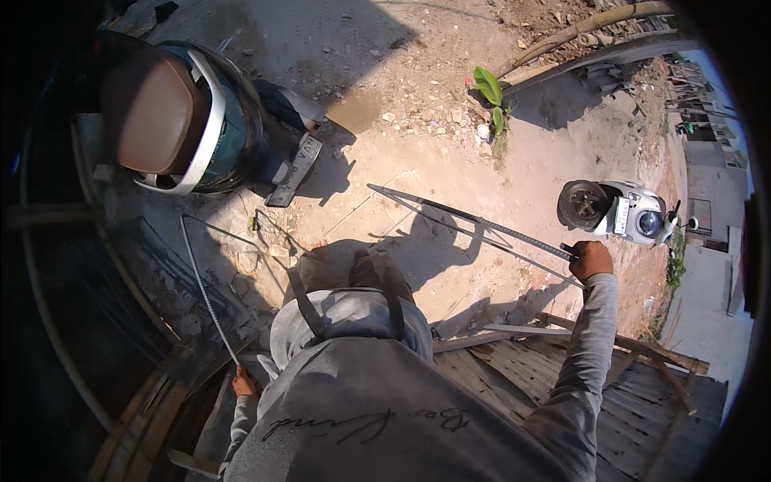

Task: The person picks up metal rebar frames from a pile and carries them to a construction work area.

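Note:
My right hand (592, 261) is out to the right, closed around a ribbed steel rebar (522, 239). The rebar reaches forward and left to a narrow point, where a second thin length doubles back toward the hand. A short dark end pokes out beside my fingers. Low on the left, my left hand (246, 382) grips another ribbed steel rod (202, 285). That rod rises from the hand to a sharp bend, and a thin length runs from there back toward my legs.
A parked scooter (152, 112) with a brown seat stands front left. Another, white scooter (634, 213) is at the right. A green-leaved plant (488, 87) grows ahead by a bamboo pole (578, 32). Corrugated sheets (514, 377) and timber lie close on my right.

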### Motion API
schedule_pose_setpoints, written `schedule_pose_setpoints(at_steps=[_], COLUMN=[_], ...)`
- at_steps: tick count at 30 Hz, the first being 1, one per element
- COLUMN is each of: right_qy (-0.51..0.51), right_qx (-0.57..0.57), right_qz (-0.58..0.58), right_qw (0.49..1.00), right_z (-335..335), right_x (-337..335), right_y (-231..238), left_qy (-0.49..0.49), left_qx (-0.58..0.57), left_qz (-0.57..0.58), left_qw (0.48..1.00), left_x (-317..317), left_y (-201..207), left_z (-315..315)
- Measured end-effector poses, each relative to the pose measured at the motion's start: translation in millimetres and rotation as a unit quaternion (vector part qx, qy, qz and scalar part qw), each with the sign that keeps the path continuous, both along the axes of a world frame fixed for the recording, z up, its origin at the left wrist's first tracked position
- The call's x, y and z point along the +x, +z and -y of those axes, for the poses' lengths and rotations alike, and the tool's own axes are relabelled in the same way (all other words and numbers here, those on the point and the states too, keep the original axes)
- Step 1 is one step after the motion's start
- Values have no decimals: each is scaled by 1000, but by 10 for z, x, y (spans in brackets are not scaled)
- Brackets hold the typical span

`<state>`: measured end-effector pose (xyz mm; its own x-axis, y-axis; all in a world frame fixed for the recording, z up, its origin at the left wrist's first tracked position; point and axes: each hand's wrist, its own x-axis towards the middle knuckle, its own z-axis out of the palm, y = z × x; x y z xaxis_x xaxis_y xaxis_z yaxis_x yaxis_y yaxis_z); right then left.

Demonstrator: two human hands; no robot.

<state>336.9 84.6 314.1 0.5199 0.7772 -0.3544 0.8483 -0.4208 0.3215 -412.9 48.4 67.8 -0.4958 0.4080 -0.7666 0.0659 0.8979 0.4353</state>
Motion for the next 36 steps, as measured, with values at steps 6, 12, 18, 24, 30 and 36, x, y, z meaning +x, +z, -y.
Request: schedule_pose_setpoints(at_steps=[6, 12, 18, 24, 30, 36], right_qy=[-25, 15, 16, 38, 80, 74], right_qx=[42, 89, 112, 108, 90, 73], right_qz=[3, -62, -146, -152, -148, -162], right_qw=[999, 994, 983, 982, 982, 981], right_z=[-51, -133, -318, -682, -1404, -2269], right_x=[653, 1318, 1718, 2171, 2475, 2930], right_y=[-117, -307, -365, -492, -204, 99], left_qy=[68, 147, 114, 204, 259, 291], left_qx=[-31, -45, -49, -95, -164, -204], left_qz=[14, -4, -95, -41, -1, 24], left_qw=[997, 988, 988, 974, 952, 934], left_x=[484, 829, 1191, 1821, 2457, 3124], left_y=[35, -78, -129, -133, -133, -90], left_z=[-108, -30, 97, 205, 270, 111])
